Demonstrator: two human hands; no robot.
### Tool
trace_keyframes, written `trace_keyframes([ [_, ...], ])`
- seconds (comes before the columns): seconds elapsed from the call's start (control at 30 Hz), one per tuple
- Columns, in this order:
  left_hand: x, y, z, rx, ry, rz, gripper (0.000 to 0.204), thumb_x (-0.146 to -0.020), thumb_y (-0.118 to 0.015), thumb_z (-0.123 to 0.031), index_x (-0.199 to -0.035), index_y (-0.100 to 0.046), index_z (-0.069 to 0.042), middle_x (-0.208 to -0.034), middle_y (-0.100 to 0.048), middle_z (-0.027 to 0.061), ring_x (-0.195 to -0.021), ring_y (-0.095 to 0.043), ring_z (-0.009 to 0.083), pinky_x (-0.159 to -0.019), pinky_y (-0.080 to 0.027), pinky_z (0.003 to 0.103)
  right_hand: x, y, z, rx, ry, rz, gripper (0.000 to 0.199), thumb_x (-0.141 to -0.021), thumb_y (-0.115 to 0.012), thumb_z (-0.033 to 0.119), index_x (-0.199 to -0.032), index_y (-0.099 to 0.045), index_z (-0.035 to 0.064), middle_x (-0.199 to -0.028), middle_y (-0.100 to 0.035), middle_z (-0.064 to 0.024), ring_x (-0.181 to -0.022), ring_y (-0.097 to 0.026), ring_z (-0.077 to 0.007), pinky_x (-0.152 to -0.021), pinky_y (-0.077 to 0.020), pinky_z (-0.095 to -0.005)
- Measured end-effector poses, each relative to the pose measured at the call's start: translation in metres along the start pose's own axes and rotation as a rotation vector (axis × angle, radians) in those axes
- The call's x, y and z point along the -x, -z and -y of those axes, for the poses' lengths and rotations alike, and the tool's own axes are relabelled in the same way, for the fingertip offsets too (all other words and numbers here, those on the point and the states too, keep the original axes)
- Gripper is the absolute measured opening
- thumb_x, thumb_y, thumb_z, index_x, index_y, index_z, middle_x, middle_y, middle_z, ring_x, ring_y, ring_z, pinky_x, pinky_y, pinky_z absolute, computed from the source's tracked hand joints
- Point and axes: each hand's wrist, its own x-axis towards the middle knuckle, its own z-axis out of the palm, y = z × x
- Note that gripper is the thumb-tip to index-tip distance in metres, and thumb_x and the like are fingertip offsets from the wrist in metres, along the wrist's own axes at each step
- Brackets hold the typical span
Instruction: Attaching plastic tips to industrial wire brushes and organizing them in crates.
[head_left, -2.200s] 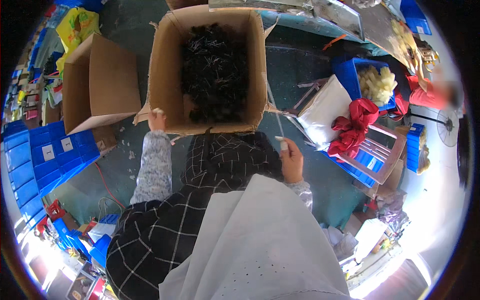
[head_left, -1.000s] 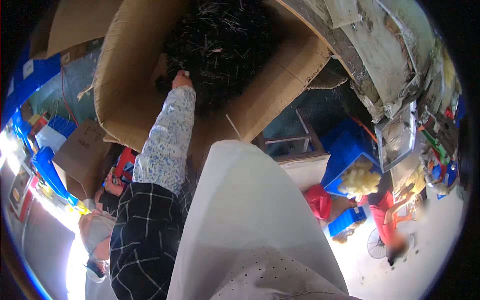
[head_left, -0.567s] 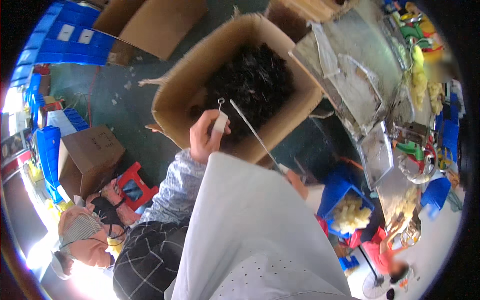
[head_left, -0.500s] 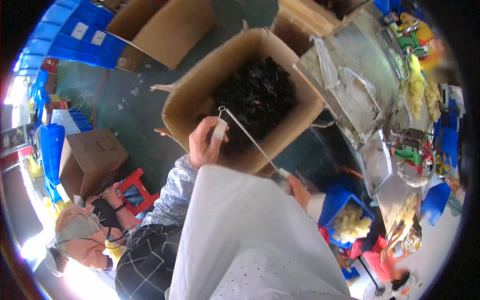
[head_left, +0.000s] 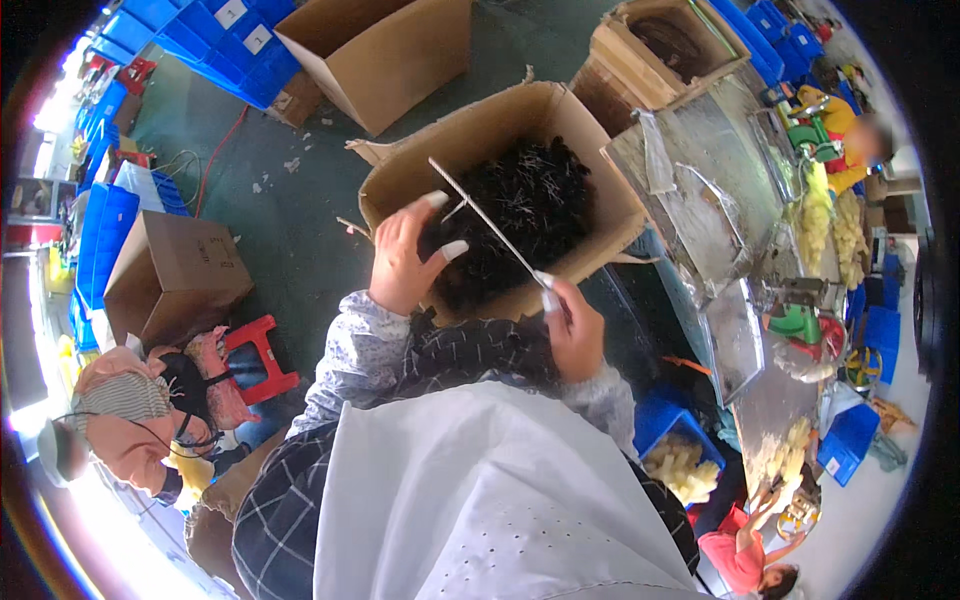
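A cardboard box [head_left: 480,122] holding a dark tangled pile [head_left: 545,195] stands beyond both hands. The left hand [head_left: 403,262] — thumb and forefinger parted — is just beside a thin pale rod [head_left: 490,220], which the right hand [head_left: 577,335] pinches at its near end.

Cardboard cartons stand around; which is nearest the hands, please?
The carton holding the black pile has the left hand over it; other cartons are farther off.

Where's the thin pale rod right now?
Near the middle of the head view, the thin pale rod slants up-left across the cardboard box, lower end in the right hand, upper part near the left hand.
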Motion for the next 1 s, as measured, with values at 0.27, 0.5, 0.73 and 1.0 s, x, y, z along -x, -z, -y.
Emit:
trace_keyframes([
  [0.27,0.037,-0.005,0.033,0.038,0.276,0.467,0.047,-0.073,-0.06,-0.024,-0.112,-0.041,-0.008,-0.098,-0.055,0.0133,-0.091,-0.053,0.0289,-0.079,-0.04,0.038,0.013,-0.01,-0.027,-0.336,-0.195,-0.024,0.023,-0.081,-0.047,0.004,-0.103,-0.051,0.0014,-0.073,-0.052,0.0001,-0.06,-0.043,-0.0039,-0.054,-0.0371,-0.0167],
  [0.5,0.044,-0.004,0.029,-0.01,0.335,0.564,0.039,-0.075,-0.056,-0.026,-0.107,-0.045,-0.007,-0.091,-0.057,0.0158,-0.085,-0.055,0.0323,-0.073,-0.044,0.038,0.017,-0.008,-0.043,-0.567,-0.282,0.07,0.022,-0.085,-0.045,0.01,-0.105,-0.05,0.0031,-0.062,-0.047,0.0018,-0.054,-0.041,-0.0039,-0.05,-0.035,-0.0177],
  [0.73,0.051,-0.01,0.029,-0.163,0.345,0.802,0.045,-0.079,-0.052,-0.033,-0.113,-0.039,-0.006,-0.097,-0.055,0.0179,-0.091,-0.053,0.0343,-0.078,-0.042,0.038,0.016,-0.017,-0.051,-0.443,-0.176,0.049,0.021,-0.083,-0.046,0.007,-0.104,-0.051,0.004,-0.064,-0.05,0.0007,-0.056,-0.045,-0.0045,-0.048,-0.0369,-0.019],
  [1.0,0.063,-0.023,0.023,-0.167,0.372,0.913,0.044,-0.077,-0.051,-0.033,-0.111,-0.042,-0.007,-0.097,-0.056,0.018,-0.089,-0.053,0.034,-0.078,-0.042,0.04,0.013,-0.028,-0.012,-0.293,-0.067,0.276,0.02,-0.085,-0.046,0.012,-0.103,-0.052,0.0051,-0.07,-0.056,-0.0023,-0.055,-0.047,-0.0072,-0.05,-0.0394,-0.0205],
])
